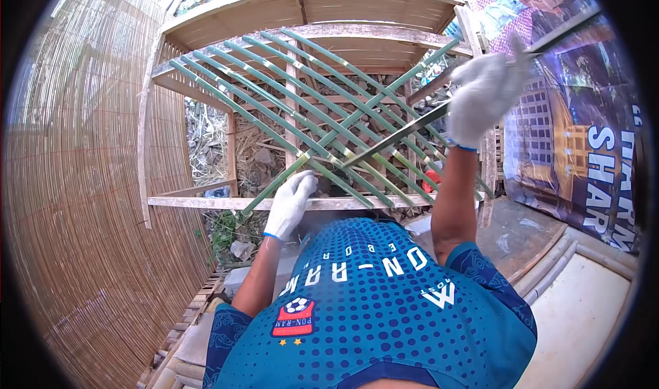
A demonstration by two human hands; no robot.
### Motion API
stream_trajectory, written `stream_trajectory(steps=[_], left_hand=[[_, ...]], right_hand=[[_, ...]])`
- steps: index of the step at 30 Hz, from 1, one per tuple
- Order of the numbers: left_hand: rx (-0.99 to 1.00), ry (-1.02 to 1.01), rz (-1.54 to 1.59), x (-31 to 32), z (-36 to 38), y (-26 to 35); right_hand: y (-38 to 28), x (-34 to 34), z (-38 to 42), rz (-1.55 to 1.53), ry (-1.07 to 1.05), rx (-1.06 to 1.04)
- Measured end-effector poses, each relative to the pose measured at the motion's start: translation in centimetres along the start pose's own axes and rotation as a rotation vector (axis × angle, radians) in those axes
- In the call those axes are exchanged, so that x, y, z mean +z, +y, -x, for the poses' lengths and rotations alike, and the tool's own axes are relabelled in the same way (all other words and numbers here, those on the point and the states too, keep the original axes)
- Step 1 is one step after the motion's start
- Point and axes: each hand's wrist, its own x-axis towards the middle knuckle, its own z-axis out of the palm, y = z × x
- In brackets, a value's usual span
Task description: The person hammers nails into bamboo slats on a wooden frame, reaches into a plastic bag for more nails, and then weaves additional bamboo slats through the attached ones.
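Observation:
Several green bamboo strips (pixel 274 101) lie side by side, slanting across a wooden frame. One crossing bamboo strip (pixel 412 75) runs the other way, woven among them. In white gloves, my right hand (pixel 486 101) is raised at the right, blurred by motion, and grips a long bamboo strip (pixel 395 137). This strip's lower end reaches in among the slanted strips, while its other end sticks out to the upper right. My left hand (pixel 294 195) is low at the frame's near side, fingers curled beside the strips' crossing; what they hold, if anything, is hidden.
The wooden frame (pixel 206 202) has a near rail in front of my body. A bamboo slat screen (pixel 89 149) stands at left, and a printed banner (pixel 570 149) hangs at right. Stones and dry straw show beneath the strips. A pale panel (pixel 583 313) lies at lower right.

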Motion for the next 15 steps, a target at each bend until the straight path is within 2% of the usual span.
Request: stream_trajectory(steps=[1,4,7,8,11,13,15], left_hand=[[0.06,-0.007,-0.053,0.1,1.0,1.6],[0.234,-0.013,-0.119,1.5,2.5,5.2],[0.453,0.092,-0.174,3.6,3.2,8.4],[0.62,0.129,-0.34,3.3,2.6,8.4],[0.567,0.154,-0.431,3.9,4.6,10.7],[0.609,0.208,-0.541,4.0,4.5,8.8],[0.585,0.194,-0.604,3.4,4.1,5.3]], right_hand=[[-3.2,0.5,-1.5,-0.002,-0.003,-0.079],[-7.2,1.2,-3.9,-0.218,-0.219,-0.145],[-6.9,4.9,-1.2,-0.09,-0.059,0.011],[-5.5,5.3,-0.1,-0.12,-0.013,0.074],[-0.6,4.9,6.0,-0.216,0.098,0.346],[3.3,2.9,11.4,-0.275,0.13,0.475],[5.6,0.0,16.3,-0.243,0.008,0.69]])
